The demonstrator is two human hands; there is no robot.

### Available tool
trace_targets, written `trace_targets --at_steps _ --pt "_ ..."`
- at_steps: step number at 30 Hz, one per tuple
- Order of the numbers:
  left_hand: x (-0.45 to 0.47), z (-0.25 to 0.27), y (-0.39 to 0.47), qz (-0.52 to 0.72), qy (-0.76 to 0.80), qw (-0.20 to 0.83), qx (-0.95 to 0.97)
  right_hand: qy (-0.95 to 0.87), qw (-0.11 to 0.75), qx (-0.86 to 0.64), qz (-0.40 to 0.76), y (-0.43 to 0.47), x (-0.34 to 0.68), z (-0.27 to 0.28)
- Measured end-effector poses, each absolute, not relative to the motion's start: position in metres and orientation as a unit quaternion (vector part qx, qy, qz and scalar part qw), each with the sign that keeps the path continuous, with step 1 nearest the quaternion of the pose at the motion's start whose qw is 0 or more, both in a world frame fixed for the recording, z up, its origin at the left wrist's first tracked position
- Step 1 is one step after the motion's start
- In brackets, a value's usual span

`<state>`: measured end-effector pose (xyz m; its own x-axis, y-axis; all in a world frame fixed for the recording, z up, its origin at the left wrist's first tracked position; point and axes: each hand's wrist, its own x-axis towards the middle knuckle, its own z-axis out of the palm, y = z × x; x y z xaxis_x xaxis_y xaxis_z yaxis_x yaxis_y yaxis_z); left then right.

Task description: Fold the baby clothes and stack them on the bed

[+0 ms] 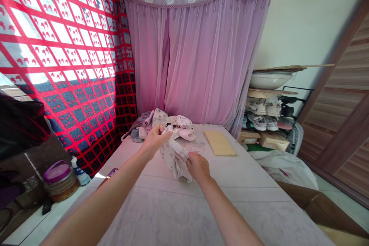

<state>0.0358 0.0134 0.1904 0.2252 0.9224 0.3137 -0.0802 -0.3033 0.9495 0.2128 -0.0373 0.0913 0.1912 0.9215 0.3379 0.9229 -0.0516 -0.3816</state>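
Note:
Both of my hands grip one pale piece of clothing (175, 157) with a small print, held just above the table. My left hand (157, 138) pinches its upper left end, near a small dark spot that may be a label. Closed on its right edge is my right hand (198, 164). The cloth hangs in folds between them, so its exact kind cannot be made out. Right behind it lies a heap of crumpled clothes (147, 121) in pink, white, mauve and grey. A folded tan paper piece (219, 143) lies flat to the right.
The table (173, 211) has a pale patterned cover. Purple curtains (198, 61) hang behind it, a red checked cloth (72, 46) at left. On the floor stand a purple-lidded jar (61, 180) and a spray bottle (80, 172). At right are a shoe rack (300, 103) and an open cardboard box (325, 207).

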Motion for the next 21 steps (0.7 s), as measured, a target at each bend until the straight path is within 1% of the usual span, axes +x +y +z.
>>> trace_targets --at_steps 1,2,4,6,8,10,12,14,16,19,21 --pt "0.033 0.191 0.012 0.516 0.345 0.483 0.618 -0.622 0.274 -0.734 -0.01 -0.036 0.222 0.093" --pt "0.029 0.192 0.012 0.507 0.347 0.484 0.624 -0.599 0.304 -0.74 -0.014 -0.035 0.233 0.097" --pt "0.022 0.193 0.01 0.481 0.348 0.479 0.647 -0.539 0.393 -0.745 -0.004 -0.033 0.252 0.113" --pt "0.017 0.195 0.01 0.45 0.35 0.462 0.679 -0.506 0.477 -0.719 0.005 -0.034 0.266 0.136" --pt "0.016 0.2 0.008 0.428 0.352 0.428 0.714 -0.506 0.52 -0.688 -0.022 -0.037 0.273 0.163" --pt "0.016 0.207 0.003 0.412 0.366 0.366 0.75 -0.525 0.516 -0.675 -0.058 -0.044 0.275 0.19" --pt "0.016 0.217 -0.003 0.378 0.402 0.271 0.789 -0.541 0.497 -0.674 -0.078 -0.056 0.279 0.213" --pt "0.015 0.225 -0.008 0.319 0.445 0.163 0.821 -0.556 0.49 -0.664 -0.098 -0.067 0.286 0.229" --pt "0.013 0.229 -0.008 0.27 0.467 0.085 0.838 -0.569 0.484 -0.654 -0.12 -0.074 0.298 0.237" --pt "0.011 0.226 0.011 0.24 0.463 0.04 0.852 -0.583 0.449 -0.667 -0.118 -0.065 0.318 0.231" --pt "0.012 0.222 0.033 0.231 0.474 0.045 0.848 -0.589 0.4 -0.7 -0.06 -0.045 0.329 0.221"
